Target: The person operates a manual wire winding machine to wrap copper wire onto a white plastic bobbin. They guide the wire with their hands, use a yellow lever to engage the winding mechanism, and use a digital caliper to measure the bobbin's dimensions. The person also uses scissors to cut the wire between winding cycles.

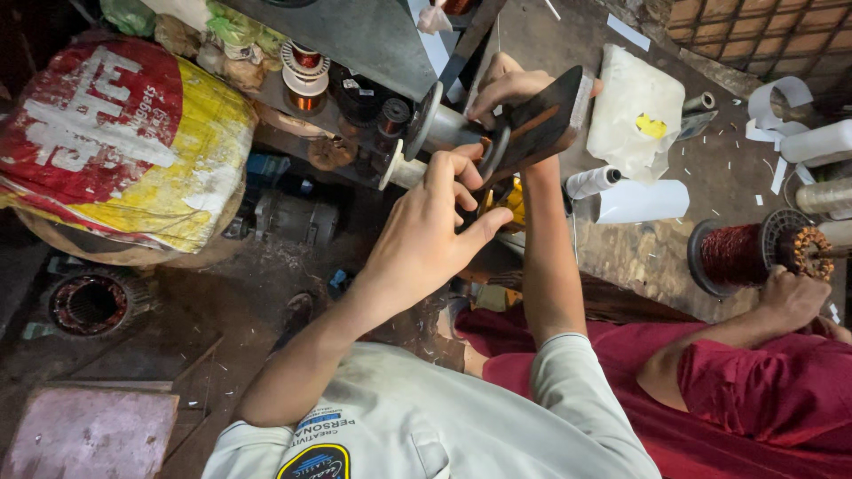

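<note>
A grey winding former (446, 129) with dark end discs lies on its side at a cluttered bench. Against its right end stands a dark wooden block (543, 121). My left hand (426, 238) reaches up from the lower left, its fingers curled around the dark disc (494, 153) between the former and the block. Coming from above, my right hand (508, 87) grips the top edge of the block. What lies under my left palm is hidden.
A red and yellow sack (115, 142) fills the left. Copper wire spools (306, 75) sit behind the former. A white plastic bag (635, 111) and paper rolls (621, 197) lie to the right. A person in red (754, 390) holds a copper spool (737, 255). A stator (89, 303) lies on the floor.
</note>
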